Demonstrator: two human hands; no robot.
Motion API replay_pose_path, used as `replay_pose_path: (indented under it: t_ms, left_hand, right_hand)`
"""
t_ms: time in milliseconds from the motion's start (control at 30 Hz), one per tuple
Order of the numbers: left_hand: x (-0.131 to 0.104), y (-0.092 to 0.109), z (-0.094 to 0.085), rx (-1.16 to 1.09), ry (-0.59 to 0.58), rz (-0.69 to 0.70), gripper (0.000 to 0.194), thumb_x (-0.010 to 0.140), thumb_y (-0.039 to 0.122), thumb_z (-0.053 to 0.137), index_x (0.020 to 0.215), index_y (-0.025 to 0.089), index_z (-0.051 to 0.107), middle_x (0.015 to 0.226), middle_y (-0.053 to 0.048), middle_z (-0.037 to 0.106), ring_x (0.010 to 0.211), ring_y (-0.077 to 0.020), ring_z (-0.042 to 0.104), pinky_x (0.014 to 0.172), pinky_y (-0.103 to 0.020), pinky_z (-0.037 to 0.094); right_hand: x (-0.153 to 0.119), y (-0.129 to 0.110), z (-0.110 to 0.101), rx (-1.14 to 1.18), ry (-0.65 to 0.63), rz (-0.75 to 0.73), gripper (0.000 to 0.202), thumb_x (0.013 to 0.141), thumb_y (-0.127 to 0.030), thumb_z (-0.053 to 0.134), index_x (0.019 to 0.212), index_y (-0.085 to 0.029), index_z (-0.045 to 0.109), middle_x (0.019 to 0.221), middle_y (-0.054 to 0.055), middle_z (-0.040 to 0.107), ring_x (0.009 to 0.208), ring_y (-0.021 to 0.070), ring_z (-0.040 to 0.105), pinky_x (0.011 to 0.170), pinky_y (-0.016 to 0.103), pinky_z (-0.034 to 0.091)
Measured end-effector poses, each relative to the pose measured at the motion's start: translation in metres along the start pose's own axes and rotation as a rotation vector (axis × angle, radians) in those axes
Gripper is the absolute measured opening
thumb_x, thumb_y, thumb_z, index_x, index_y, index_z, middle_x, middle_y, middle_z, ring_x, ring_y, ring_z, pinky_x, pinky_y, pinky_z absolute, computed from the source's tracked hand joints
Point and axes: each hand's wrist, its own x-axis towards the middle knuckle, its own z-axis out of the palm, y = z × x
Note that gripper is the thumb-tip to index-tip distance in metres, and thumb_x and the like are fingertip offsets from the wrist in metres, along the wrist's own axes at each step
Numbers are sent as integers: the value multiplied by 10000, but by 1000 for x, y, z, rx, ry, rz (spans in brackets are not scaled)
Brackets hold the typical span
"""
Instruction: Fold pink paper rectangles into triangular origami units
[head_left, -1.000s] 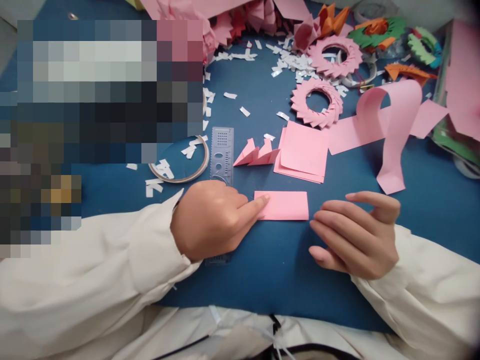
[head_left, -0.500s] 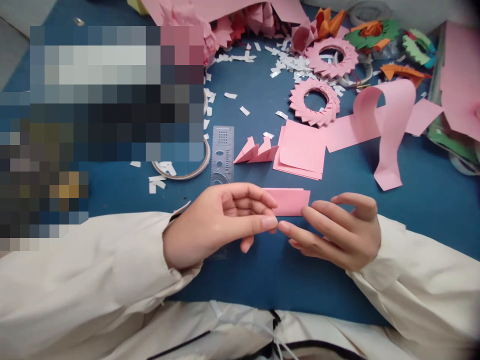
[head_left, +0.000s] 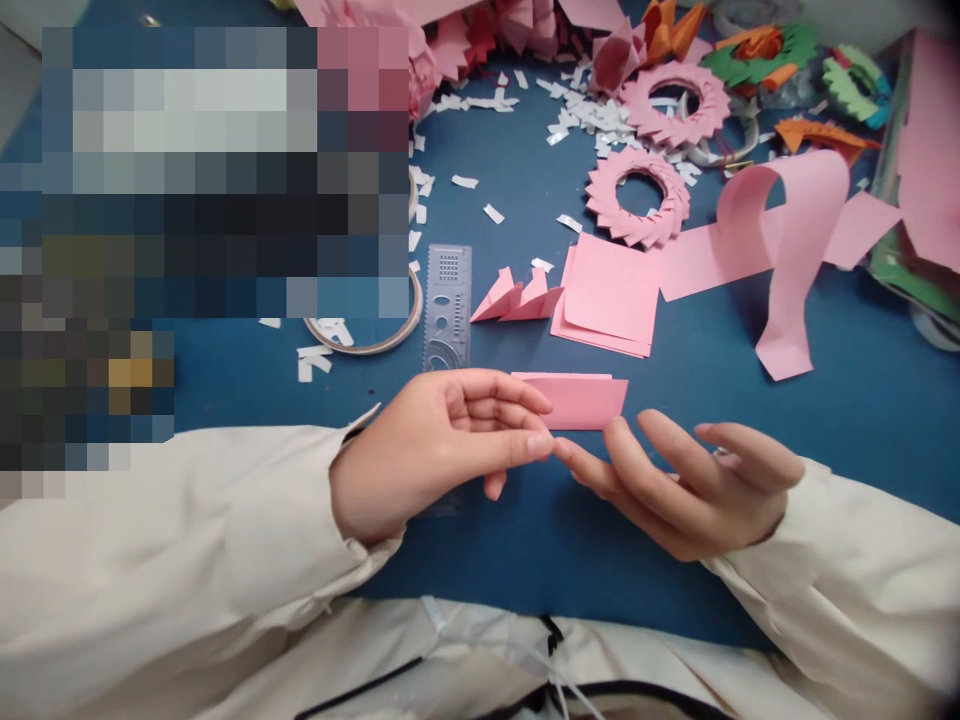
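Observation:
My left hand (head_left: 450, 435) is loosely curled above the blue table, and nothing shows between its fingers. Its thumb tip meets a fingertip of my right hand (head_left: 697, 485), whose fingers are spread and hold nothing. Just beyond both hands lies a folded pink paper strip (head_left: 585, 402), its left end partly hidden by my left fingers. A stack of pink paper squares (head_left: 611, 295) lies farther back. Left of the stack stand small folded pink paper pieces (head_left: 517, 300). A clear plastic ruler (head_left: 448, 300) lies beyond my left hand, its near end partly covered.
Behind are pink folded-paper rings (head_left: 604, 200), a curled pink paper strip (head_left: 806, 260) and white paper scraps (head_left: 589, 115). A green and orange paper ring (head_left: 799, 55) sits at the back right. A tape roll (head_left: 367, 348) lies left, beside a blurred-out area.
My right hand has turned and shifted slightly right, its fingers spreading wider, while one fingertip stays at my left thumb. My left hand keeps nearly the same pose. The view has shifted a little.

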Motion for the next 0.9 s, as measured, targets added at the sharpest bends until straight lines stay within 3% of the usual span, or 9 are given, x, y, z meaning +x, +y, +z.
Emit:
replay_pose_path:
  t_ms: [100,300,567,900]
  left_hand:
    - [-2,-1,3,-3,61,28,211,674,174,669,866,111,606,662,6,611,455,-48,494,390,-128,398]
    - [-3,-1,6,-31,169,62,158,629,104,684,781,94,641,652,3,636,615,-66,592,580,-111,491]
    - [-7,5,10,-119,53,23,78,669,50,654,705,100,607,655,29,604,601,-38,564,567,-69,470]
    - [-14,2,7,-232,-136,-10,111,678,23,672,685,120,618,656,49,593,601,-15,551,577,-40,464]
  right_hand:
    - [0,-6,-1,-10,-40,21,229,733,-401,649,958,-357,661,793,-91,587,712,92,502,621,261,273]
    - [-1,-11,-1,22,-37,27,221,736,-391,648,942,-316,670,807,-69,574,728,103,485,631,275,254]
    - [3,-9,0,30,3,-3,369,765,-397,632,1118,-310,574,716,-85,582,687,89,509,656,259,275]
    - [-4,-11,6,-34,-29,27,607,839,-395,535,1343,-388,198,702,-85,583,642,95,488,655,264,308]
